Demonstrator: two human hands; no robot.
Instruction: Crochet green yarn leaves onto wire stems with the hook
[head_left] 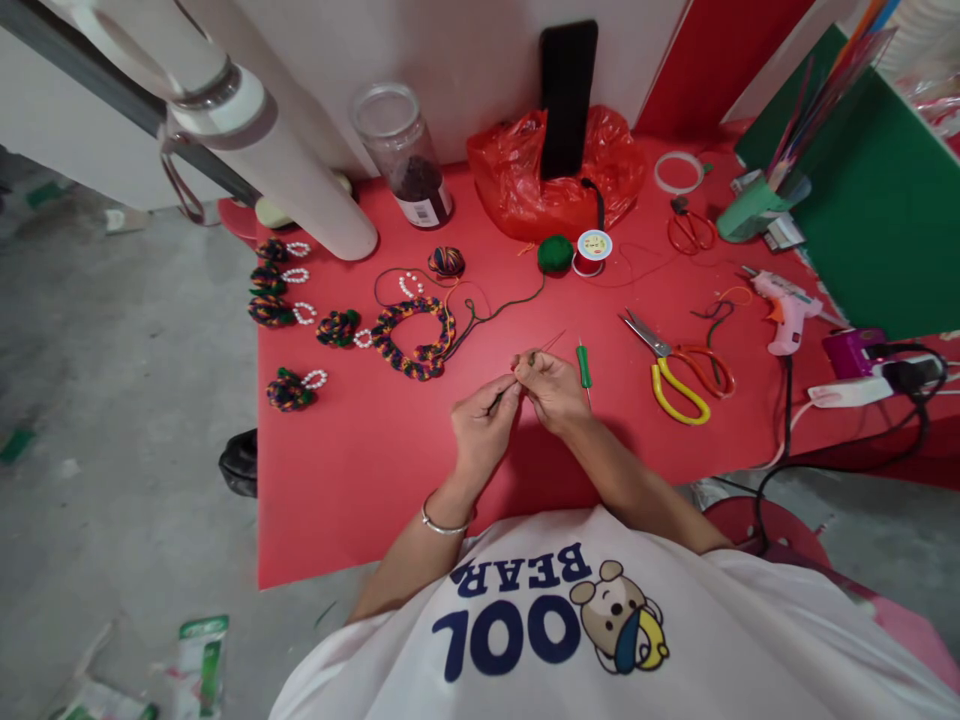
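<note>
My left hand (484,420) and my right hand (553,390) meet at the fingertips above the red table (352,490), both pinched closed. A small dark strand or piece shows between their fingers, too small to name, and a thin reddish line sticks out past the right fingers. Just right of my right hand lies a green-handled hook tool (584,366). To the left sits a crocheted multicoloured loop (414,372) with yarn tails. Behind it are a small multicoloured yarn ball (447,261), a green yarn ball (556,254) and a spool of red thread (592,256).
Crocheted pieces with white bead loops (291,390) stand at the left edge. Scissors (667,362), a pink glue gun (784,308) and a power strip (851,390) lie right. A white bottle (300,180), a jar (409,160) and a phone (568,100) on a red bag (506,185) stand behind.
</note>
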